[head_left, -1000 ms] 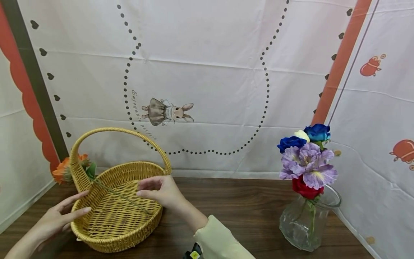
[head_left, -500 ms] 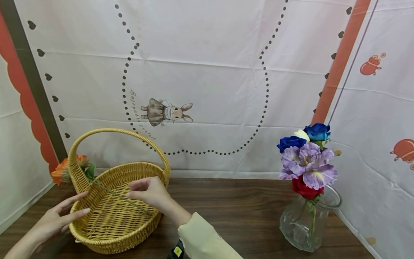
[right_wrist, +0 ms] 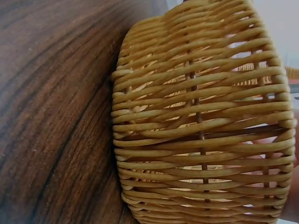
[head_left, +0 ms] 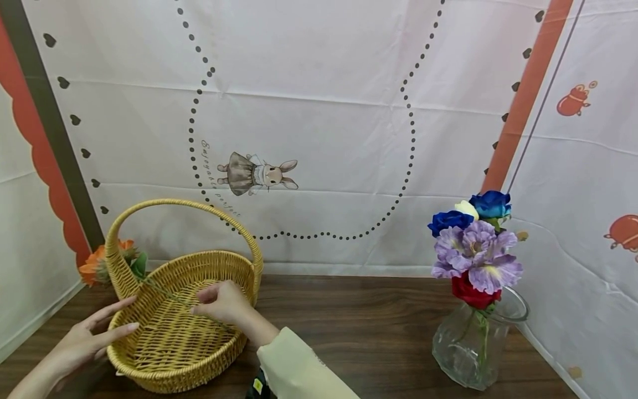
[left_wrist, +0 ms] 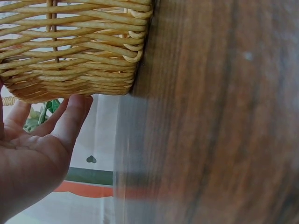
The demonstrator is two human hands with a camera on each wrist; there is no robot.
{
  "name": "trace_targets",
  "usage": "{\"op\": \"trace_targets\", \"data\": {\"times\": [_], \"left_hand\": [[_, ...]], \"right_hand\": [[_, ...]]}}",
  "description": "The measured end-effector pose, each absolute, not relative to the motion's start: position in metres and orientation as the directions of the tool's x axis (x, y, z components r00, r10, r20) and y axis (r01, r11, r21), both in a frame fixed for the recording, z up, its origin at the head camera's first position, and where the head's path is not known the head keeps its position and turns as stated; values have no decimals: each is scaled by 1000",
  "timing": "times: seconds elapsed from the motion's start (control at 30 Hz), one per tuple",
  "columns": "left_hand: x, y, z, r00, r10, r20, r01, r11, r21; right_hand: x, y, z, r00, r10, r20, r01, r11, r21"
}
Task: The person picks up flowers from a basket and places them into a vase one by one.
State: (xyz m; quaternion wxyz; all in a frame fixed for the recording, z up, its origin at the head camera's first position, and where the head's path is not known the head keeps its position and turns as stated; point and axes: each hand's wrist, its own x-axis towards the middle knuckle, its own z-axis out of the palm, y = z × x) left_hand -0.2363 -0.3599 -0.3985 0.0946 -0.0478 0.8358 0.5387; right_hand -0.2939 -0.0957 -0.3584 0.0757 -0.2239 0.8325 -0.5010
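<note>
A yellow wicker basket with a tall arched handle stands on the table in the head view. An orange flower lies across its left rim, with the bloom outside and the green stem slanting down inside. My left hand touches the basket's left side, fingers extended; the left wrist view has its fingertips against the woven wall. Over the basket's inside is my right hand, its thumb and index finger apart at the stem's middle. Weave hides most of that hand in the right wrist view.
A clear glass vase stands at the right of the table. It holds blue roses, a cream bloom, a purple flower and a red rose. Printed cloth encloses the back and sides of the brown wooden table.
My right hand has moved left and slightly down, closer to the flower's stem. My left hand keeps its place at the basket, and the flower lies as before.
</note>
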Motion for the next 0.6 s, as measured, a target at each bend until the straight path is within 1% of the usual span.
{"op": "trace_targets", "data": {"times": [0.23, 0.43, 0.5, 0.6], "left_hand": [[-235, -358, -398, -979, 12, -205, -182, 412, 893], [-236, -359, -399, -977, 11, -211, -190, 399, 897], [-235, -359, -399, -977, 19, -214, -189, 395, 899], [-235, -359, -399, -979, 30, -204, -176, 394, 902]], "right_hand": [[-303, -101, -361, -893, -446, 58, -318, 537, -781], [-308, -108, -364, -877, -481, -5, -362, 667, -651], [-308, -111, -366, -874, -485, -26, -366, 693, -621], [-308, -113, -368, -873, -485, -57, -350, 703, -619]]}}
